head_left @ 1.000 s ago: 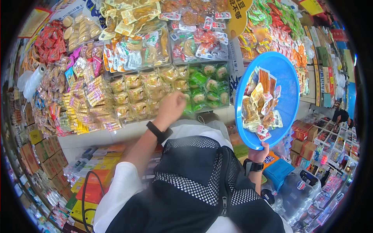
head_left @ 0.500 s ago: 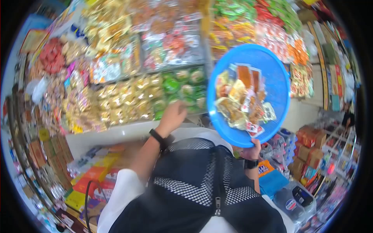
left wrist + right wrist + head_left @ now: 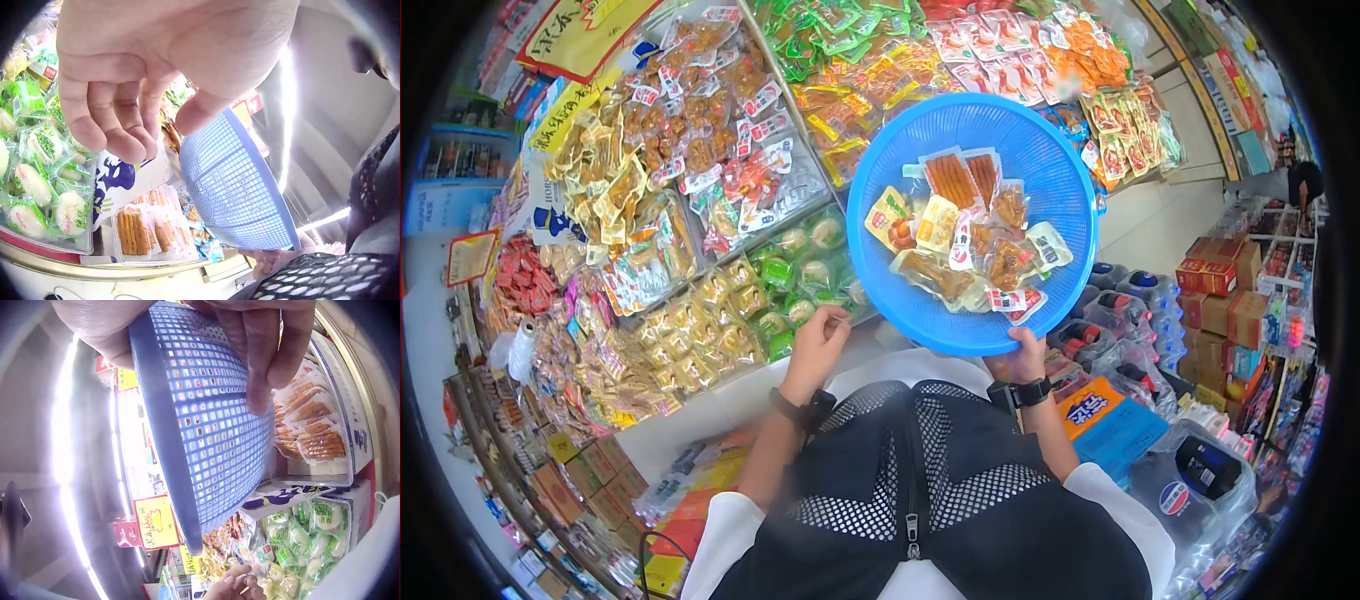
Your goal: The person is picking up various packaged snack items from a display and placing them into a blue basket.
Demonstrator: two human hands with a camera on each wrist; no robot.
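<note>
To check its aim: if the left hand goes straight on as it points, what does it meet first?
Likely the green-wrapped round snacks just beyond the left hand; depth is unclear.

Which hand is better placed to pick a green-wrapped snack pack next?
Left. The left hand hangs empty just beside the green-wrapped snack packs; the right hand grips the rim of the round blue plastic basket, so it is busy.

Bright shop lighting, glaring ceiling strips in both wrist views, fisheye edges dark and warped
</note>
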